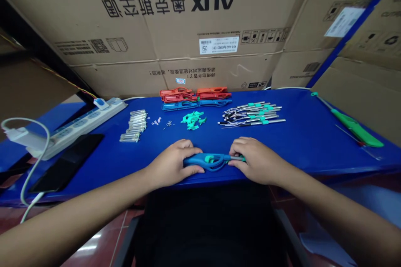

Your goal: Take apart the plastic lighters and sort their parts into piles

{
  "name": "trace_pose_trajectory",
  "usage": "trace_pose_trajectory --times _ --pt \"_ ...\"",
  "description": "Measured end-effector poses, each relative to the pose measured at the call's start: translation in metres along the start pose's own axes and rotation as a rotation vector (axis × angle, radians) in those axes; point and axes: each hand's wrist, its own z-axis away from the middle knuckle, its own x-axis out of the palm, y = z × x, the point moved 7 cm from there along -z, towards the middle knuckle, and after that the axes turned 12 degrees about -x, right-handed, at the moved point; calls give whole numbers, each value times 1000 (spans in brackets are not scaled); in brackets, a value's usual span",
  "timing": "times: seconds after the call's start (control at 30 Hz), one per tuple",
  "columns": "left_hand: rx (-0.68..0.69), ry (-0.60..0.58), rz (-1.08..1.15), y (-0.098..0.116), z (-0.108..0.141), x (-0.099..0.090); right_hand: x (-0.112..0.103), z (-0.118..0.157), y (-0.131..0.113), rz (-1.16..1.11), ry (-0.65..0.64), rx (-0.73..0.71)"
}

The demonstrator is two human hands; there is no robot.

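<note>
Near the table's front edge, a blue long-reach lighter lies level between my two hands. My left hand is closed round the body's left end, thumb on the near side. On the other end, my right hand pinches the metal tube, where a bit of green shows by the fingertips. The lighter's green trigger shows in the middle. Beyond my hands lie a pile of green triggers, metal tubes with wires, clear fuel tanks, and red and blue casing halves.
A white power strip and a black phone with cables are on the left. A green long tool lies at the far right. Tiny parts sit beside the triggers. Large cardboard boxes wall off the back.
</note>
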Motion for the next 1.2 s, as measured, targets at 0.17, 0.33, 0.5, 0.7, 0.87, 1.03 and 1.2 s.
trace_pose_trajectory --times 0.17,0.33,0.5,0.7,0.87,1.03,1.2 --pt "0 17 21 -7 5 -4 -4 6 8 25 -15 32" --pt "-30 -11 18 -12 4 -9 -14 4 18 143 -101 54" --pt "7 2 -41 0 -13 -25 -38 -10 10 231 -119 -39" --pt "94 65 -188 12 -52 -34 -62 -66 -7 130 -60 -325" --pt "151 32 -103 -1 -61 -16 -34 -87 -1 25 -176 -498" --pt "182 -19 -55 -7 -60 -5 -20 -75 10 31 -226 -481" --pt "158 33 -69 -8 -61 -10 -23 -71 7 28 -227 -520"
